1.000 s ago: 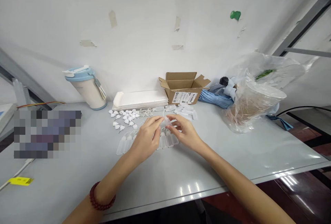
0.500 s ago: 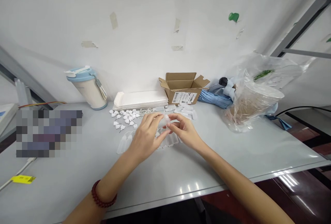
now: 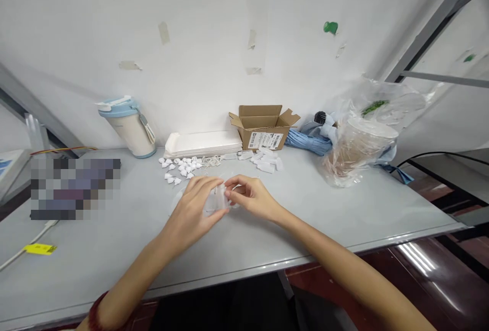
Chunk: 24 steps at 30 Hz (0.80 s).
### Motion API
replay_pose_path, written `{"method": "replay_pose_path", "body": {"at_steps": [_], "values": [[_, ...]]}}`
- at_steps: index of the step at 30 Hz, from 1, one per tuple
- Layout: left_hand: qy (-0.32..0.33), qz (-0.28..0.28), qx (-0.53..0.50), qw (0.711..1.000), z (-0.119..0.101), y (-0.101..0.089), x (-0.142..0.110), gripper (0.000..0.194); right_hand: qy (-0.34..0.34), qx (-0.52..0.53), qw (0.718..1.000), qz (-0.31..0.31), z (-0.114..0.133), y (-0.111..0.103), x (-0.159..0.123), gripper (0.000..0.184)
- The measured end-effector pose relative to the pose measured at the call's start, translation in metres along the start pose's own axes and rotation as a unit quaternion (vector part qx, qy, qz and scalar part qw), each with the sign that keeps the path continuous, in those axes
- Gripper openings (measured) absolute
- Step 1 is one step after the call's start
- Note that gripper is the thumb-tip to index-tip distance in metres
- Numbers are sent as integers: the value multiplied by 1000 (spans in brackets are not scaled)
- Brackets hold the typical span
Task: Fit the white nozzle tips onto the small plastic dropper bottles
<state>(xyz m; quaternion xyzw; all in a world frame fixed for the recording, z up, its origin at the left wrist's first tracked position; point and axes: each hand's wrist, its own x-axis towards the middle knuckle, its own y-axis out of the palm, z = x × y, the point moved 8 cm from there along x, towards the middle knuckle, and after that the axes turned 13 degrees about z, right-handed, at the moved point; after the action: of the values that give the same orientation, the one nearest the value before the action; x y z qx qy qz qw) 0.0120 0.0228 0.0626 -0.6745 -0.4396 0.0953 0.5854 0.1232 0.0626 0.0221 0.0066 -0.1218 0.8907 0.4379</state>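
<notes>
My left hand (image 3: pixel 194 209) curves around a small translucent plastic case (image 3: pixel 220 197), holding it upright between thumb and fingertips. The fingers and thumb of my right hand (image 3: pixel 250 196) are closed at the right side of that case. Whatever else may sit between the right fingertips is too small to make out. More translucent pieces lie on the table beneath and behind both hands, largely covered. Just beyond is a group of small white pointed pieces (image 3: pixel 185 167), beside a tangle of white cord loops (image 3: pixel 211 161). Several loose translucent cases (image 3: pixel 266 167) lie to the right.
Against the wall stand a stack of white flat packs (image 3: pixel 206 142) and an open cardboard box (image 3: pixel 263 137). A blue-lidded tumbler (image 3: pixel 132 130) is at left, near a blurred-out object (image 3: pixel 76 188). Blue cloth (image 3: pixel 311 141) and a plastic-wrapped tub (image 3: pixel 355 147) are at right.
Both hands have moved left and slightly down, toward the near side, with the translucent case. The view has shifted a little to the right.
</notes>
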Motion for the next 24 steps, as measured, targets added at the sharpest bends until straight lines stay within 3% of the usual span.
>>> {"method": "replay_pose_path", "body": {"at_steps": [6, 10, 14, 24], "values": [[-55, 53, 10, 997, 15, -8, -78, 47, -56, -153, 973, 165, 15, 61, -9, 21], [-99, 95, 13, 991, 30, -6, -108, 45, -120, -216, 943, 222, 18, 85, -17, 29], [-107, 111, 3, 988, 43, -5, -112, 41, -126, -236, 940, 213, 16, 82, -15, 23], [-92, 131, -10, 987, 66, -12, -102, 40, -88, -216, 965, 123, 13, 51, -6, 14]]}}
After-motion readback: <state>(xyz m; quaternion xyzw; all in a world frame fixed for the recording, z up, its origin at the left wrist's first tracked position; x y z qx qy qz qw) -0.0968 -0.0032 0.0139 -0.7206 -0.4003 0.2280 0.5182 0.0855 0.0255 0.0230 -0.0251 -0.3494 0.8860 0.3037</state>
